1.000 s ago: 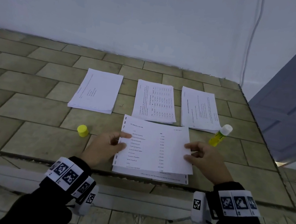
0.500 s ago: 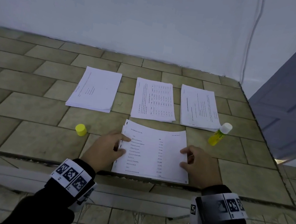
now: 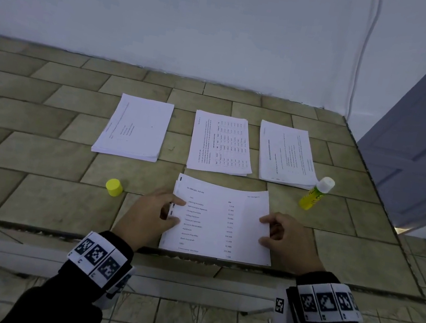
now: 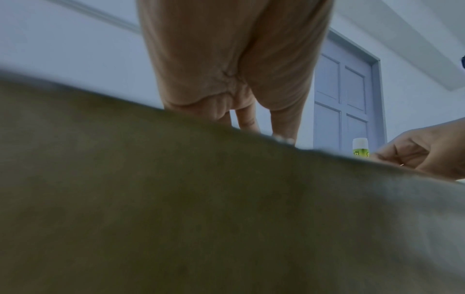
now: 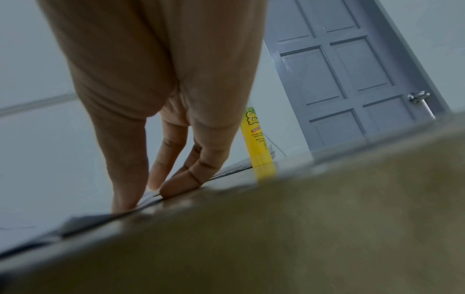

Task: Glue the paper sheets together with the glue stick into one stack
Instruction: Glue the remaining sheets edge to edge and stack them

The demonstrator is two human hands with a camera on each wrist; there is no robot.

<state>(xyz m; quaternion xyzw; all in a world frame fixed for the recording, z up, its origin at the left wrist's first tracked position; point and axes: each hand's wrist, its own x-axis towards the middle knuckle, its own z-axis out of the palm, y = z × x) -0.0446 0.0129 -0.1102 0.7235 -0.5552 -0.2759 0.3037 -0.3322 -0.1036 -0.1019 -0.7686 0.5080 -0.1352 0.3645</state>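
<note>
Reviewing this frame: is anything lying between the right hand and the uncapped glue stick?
Nothing visible does. The right hand presses the right edge of the printed white sheet; the yellow glue stick with exposed white tip stands beyond it, with only bare tiled tabletop between them.

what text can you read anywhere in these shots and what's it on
"Glu... St...", partly hidden behind the right hand: on the yellow glue stick.
"Cash", "Opening Inventory", "Administrative Expenses", "Accounts Payables", "Bank Overdraft": rows on the top sheet under both hands; its figures are too blurred.
Three far paper piles: print too small to read.
Wrist bands: square black-and-white marker patterns, no words.
</note>
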